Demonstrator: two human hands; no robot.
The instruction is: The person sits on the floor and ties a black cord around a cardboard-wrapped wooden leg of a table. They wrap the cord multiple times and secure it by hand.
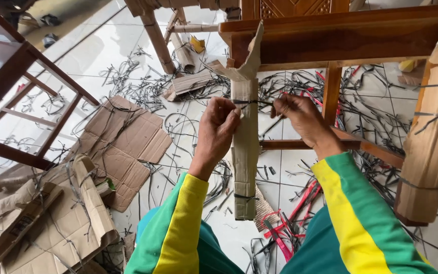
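So I'm looking at a cardboard-wrapped leg (245,147) hanging upright from the wooden frame, brown wrap creased and torn open at the top. A black strap (252,102) runs tight across its upper part, pinched at both ends. Another black band (244,197) circles it near the bottom.

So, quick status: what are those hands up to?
Left hand and right hand both pinching black strap. Strap circles cardboard-wrapped chair leg. Cut straps litter floor; nothing blocking.
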